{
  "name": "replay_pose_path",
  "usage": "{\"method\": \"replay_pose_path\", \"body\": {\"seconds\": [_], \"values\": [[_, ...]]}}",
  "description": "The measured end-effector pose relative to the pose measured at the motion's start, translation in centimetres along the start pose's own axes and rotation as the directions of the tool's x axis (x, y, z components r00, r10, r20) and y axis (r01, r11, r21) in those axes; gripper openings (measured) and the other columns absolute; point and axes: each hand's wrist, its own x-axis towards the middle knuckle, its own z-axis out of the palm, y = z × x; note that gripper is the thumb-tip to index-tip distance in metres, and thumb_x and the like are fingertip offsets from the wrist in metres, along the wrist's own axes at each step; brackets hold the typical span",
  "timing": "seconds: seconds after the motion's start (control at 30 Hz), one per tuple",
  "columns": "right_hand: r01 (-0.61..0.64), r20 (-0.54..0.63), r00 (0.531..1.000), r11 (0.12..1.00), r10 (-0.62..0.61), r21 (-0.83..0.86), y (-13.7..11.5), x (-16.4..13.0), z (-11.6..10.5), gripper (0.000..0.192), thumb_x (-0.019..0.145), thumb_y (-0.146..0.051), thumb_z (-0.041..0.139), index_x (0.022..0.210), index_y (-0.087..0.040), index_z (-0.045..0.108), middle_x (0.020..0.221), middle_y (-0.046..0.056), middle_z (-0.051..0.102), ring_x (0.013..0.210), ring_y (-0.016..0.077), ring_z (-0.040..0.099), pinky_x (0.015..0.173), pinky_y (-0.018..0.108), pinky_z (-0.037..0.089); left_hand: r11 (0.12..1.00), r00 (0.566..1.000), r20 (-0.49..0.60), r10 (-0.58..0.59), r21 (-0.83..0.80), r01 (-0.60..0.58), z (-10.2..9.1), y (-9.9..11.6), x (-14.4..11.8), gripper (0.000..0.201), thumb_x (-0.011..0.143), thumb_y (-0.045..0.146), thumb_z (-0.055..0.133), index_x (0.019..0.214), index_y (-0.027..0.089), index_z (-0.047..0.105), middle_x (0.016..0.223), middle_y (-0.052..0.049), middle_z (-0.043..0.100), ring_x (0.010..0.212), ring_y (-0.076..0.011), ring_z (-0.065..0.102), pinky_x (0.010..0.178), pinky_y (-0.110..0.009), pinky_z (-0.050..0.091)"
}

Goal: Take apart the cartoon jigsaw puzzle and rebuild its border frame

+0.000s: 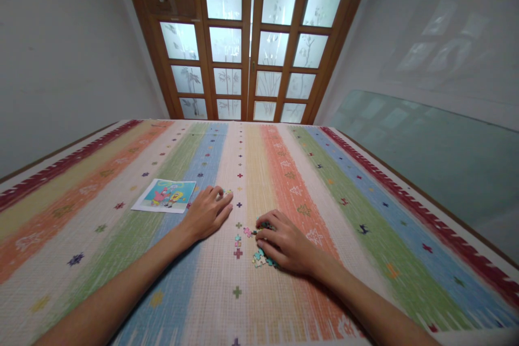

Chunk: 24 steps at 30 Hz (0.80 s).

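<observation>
My left hand [208, 211] rests on the patterned tablecloth, its fingers loosely bent and its thumb apart from them. Its fingertips touch a small light-coloured jigsaw piece [227, 192], partly hidden by them. To the right, my right hand [284, 240] lies over a small pile of teal and cream jigsaw pieces [260, 257] with its fingers spread and curved. The hand covers part of that pile. A pink jigsaw piece [247, 232] sits just beyond its fingertips. Between the hands lie a few blue and pink pieces [238, 240] close together.
A printed cartoon picture [165, 196] lies flat left of my left hand. The striped tablecloth [133, 281] covers the table. Behind the table stand wooden doors with frosted panes [227, 46]. A pale green panel [421, 146] runs along the right wall.
</observation>
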Motion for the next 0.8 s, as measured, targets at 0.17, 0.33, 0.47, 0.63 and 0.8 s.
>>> {"method": "replay_pose_path", "body": {"seconds": [0.17,0.33,0.47,0.63,0.8], "values": [[0.009,0.005,1.0,1.0,-0.009,-0.002,0.09,-0.01,0.07,0.019,0.102,-0.02,0.052,0.096,-0.017,0.07,0.104,0.012,0.065,0.098,0.0239,0.057,0.088,0.042,0.05,0.999,1.0,0.001,0.0,-0.043,0.0,0.39,-0.09,0.08,0.033,0.104,0.033,0.045,0.121,0.017,0.068,0.111,-0.014,0.066,0.096,-0.0301,0.054,0.087,-0.046,0.045],[0.008,0.002,1.0,1.0,-0.008,0.002,0.06,0.01,0.05,0.018,0.102,-0.02,0.053,0.097,-0.017,0.069,0.104,0.012,0.065,0.098,0.0242,0.057,0.088,0.042,0.05,0.998,1.0,0.009,0.015,-0.056,-0.014,0.68,-0.24,-0.05,0.03,0.102,0.032,0.047,0.118,0.018,0.069,0.12,-0.012,0.07,0.099,-0.0303,0.056,0.089,-0.047,0.045],[0.012,0.008,1.0,1.0,-0.012,0.004,0.09,-0.03,0.08,0.019,0.102,-0.02,0.052,0.098,-0.017,0.069,0.105,0.012,0.065,0.098,0.024,0.057,0.087,0.042,0.05,0.997,1.0,-0.017,0.002,-0.072,-0.003,0.83,-0.25,-0.26,0.029,0.101,0.031,0.051,0.117,0.019,0.07,0.122,-0.012,0.072,0.1,-0.0304,0.058,0.09,-0.047,0.045],[0.006,0.001,1.0,1.0,-0.006,0.007,0.11,-0.06,0.14,0.018,0.102,-0.02,0.053,0.097,-0.016,0.07,0.104,0.012,0.065,0.098,0.0241,0.057,0.087,0.042,0.05,0.997,0.999,-0.04,-0.018,-0.081,0.015,0.93,-0.18,-0.34,0.03,0.102,0.033,0.048,0.115,0.018,0.071,0.123,-0.012,0.072,0.1,-0.0301,0.059,0.089,-0.048,0.045],[0.009,-0.005,1.0,1.0,-0.009,0.002,0.03,0.01,0.08,0.02,0.102,-0.02,0.052,0.096,-0.016,0.07,0.104,0.012,0.065,0.098,0.0238,0.057,0.087,0.042,0.05,0.998,0.999,-0.045,-0.028,-0.051,0.026,0.75,-0.09,-0.31,0.027,0.101,0.032,0.049,0.111,0.019,0.071,0.12,-0.012,0.072,0.098,-0.0298,0.059,0.089,-0.047,0.045]]}}
